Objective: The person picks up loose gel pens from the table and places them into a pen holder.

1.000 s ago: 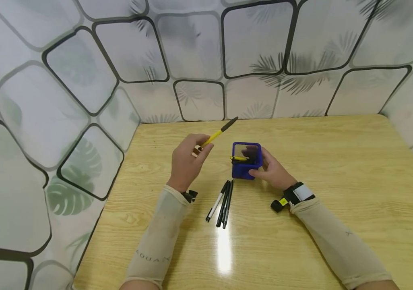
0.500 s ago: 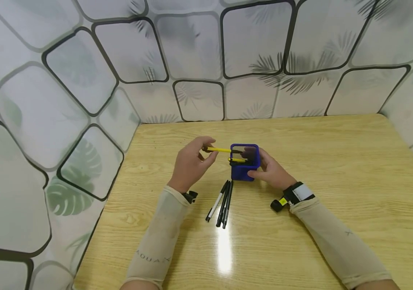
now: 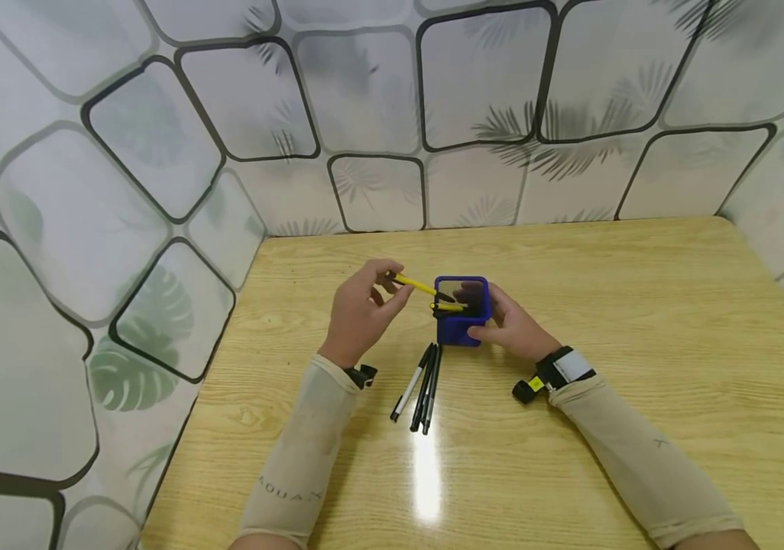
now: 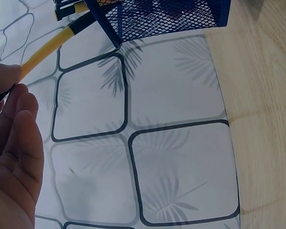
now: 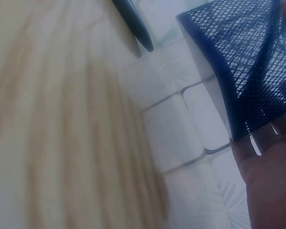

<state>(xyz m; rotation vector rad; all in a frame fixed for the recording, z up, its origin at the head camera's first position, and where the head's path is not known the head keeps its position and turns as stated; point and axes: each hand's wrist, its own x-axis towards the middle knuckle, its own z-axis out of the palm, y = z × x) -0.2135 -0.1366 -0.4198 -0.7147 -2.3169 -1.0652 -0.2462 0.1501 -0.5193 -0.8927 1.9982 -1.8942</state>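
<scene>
My left hand [image 3: 363,312] pinches a yellow pen [image 3: 414,283] near its dark end, between thumb and fingers. The pen's black capped end reaches the mouth of a blue mesh pen holder [image 3: 459,333]. In the left wrist view that yellow pen [image 4: 46,50] slants up to the holder's mesh wall [image 4: 167,21]. My right hand [image 3: 517,325] grips the holder from the right, thumb in front, the fingers partly hidden behind it. The right wrist view shows fingers against the blue mesh [image 5: 257,71]. Inside the holder lies another yellow pen [image 3: 448,307], its end sticking out at the left rim.
Several pens lie together in front of the holder: a white one [image 3: 407,393] with black ends and black ones [image 3: 426,393] beside it. They rest on a wood-grain table [image 3: 612,305]. A patterned wall covering [image 3: 378,99] rises behind and at the left.
The yellow pen in my left hand has swung from pointing up and away to pointing right, its capped end now at the holder's mouth. The holder has shifted slightly left and nearer.
</scene>
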